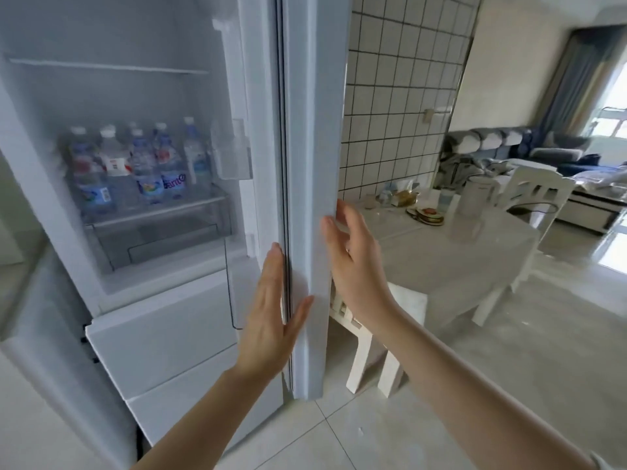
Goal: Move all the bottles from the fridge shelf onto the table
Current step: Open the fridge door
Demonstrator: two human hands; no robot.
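Several clear plastic bottles (pixel 142 164) with white caps and blue or red labels stand packed together on a fridge shelf (pixel 159 210) at left. The fridge door (pixel 314 164) is swung open edge-on in the middle of the view. My left hand (pixel 271 310) lies flat with fingers apart against the door's inner edge. My right hand (pixel 353 259) is spread on the door's outer face, fingers pointing up. Neither hand holds anything. A white table (pixel 458 262) stands to the right, behind the door.
A clear drawer (pixel 159 245) sits under the bottle shelf, white freezer drawers (pixel 169 337) below. On the table are a white kettle (pixel 475 195), plates (pixel 425 215) and small items by the tiled wall. White chairs (pixel 532 198) flank the table; a sofa is far right.
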